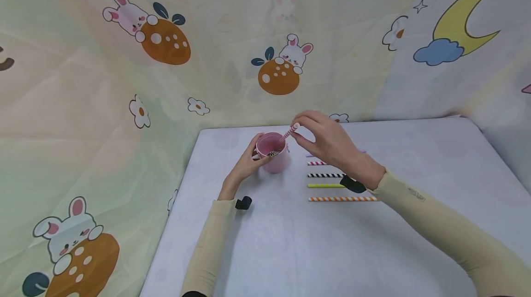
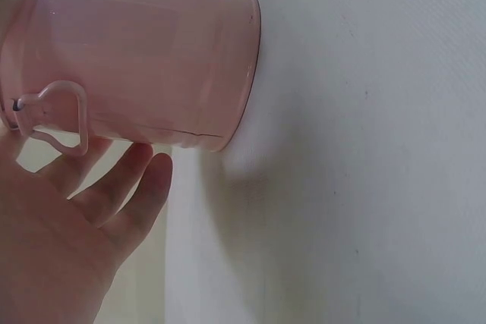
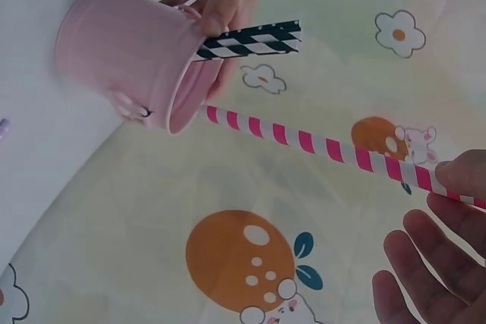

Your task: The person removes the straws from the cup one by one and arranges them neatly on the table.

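Note:
A small pink metal bucket [image 1: 279,165] with little side handles stands upright on the white table. My left hand [image 1: 245,166] grips it near the rim, thumb on the near side and fingers around the far side. Inside, black-and-white patterned paper straws [image 3: 254,41] lean out past the rim. Between thumb and fingertips, my right hand [image 1: 333,142] pinches the upper end of a pink-and-white striped paper straw [image 3: 319,146]. The straw slants down, its lower end right at the bucket's mouth. In the left wrist view, the bucket's handle [image 2: 82,119] shows beside the palm.
To the right of the bucket, several paper straws lie in parallel rows: orange striped [image 1: 342,199], lime [image 1: 325,186], black striped [image 1: 325,175], pink striped [image 1: 317,163] and purple. My right forearm passes over their right ends. A printed cloth backdrop [image 1: 232,20] rises behind the table.

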`<state>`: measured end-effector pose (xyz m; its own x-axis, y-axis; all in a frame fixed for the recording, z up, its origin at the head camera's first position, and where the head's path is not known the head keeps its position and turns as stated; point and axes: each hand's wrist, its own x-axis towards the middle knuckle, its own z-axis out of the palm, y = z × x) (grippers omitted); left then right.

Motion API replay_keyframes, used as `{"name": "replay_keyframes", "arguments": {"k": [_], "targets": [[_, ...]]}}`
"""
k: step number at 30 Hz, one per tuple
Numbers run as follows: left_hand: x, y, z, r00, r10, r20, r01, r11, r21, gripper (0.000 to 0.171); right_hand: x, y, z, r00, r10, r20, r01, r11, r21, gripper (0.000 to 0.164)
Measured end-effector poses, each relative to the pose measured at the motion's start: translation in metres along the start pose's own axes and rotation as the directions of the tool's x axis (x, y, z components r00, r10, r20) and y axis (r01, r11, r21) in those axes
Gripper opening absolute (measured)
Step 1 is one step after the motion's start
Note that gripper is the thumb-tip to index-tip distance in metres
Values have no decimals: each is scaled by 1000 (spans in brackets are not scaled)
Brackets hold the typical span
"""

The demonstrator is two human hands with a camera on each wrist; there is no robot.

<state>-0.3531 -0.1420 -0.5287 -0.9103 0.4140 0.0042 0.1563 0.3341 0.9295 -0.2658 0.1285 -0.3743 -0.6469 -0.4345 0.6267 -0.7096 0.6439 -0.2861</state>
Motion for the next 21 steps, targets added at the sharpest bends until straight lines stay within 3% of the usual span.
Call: {"name": "replay_keyframes", "arguments": {"k": [15,18,21], "targets": [[-1,-2,0,1000,23,-18,-23,1000,18,86,-35,1,-17,998,69,-1,-68,996,56,28],[-6,13,-2,1000,5,11,-5,1000,14,86,-43,2,-21,995,93,34,-94,995,40,27],[-5,14,-3,999,-6,35,5,1000,9,88,-51,3,-26,992,96,80,-98,995,18,26]]}}
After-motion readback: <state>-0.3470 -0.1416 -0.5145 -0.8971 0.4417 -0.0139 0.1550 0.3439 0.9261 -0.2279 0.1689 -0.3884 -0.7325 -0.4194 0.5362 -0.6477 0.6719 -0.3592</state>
